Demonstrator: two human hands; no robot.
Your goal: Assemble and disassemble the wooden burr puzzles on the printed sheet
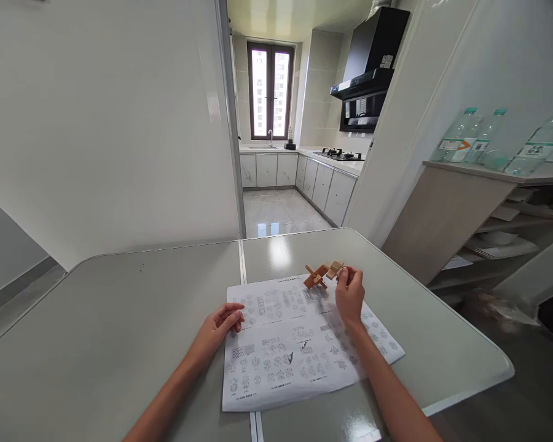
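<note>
A printed paper sheet [299, 368] with many small line drawings lies on the table in front of me. My left hand [222, 320] is at the sheet's left edge, its fingers loosely bent and apart, with nothing in them. Near the sheet's top right, my right hand [351, 293] pinches a light-coloured wooden puzzle piece [335, 269] between thumb and fingers. Just left of it is a reddish-brown wooden puzzle piece [316, 277] made of crossed sticks. Whether the two wooden pieces touch, I cannot tell.
The grey-green table [120, 344] has a seam down its middle and rounded corners. On the right, a wooden shelf unit [461, 215] carries clear plastic bottles [537, 147]. Beyond a doorway is a kitchen with a gas stove [341, 155] and a range hood [373, 55].
</note>
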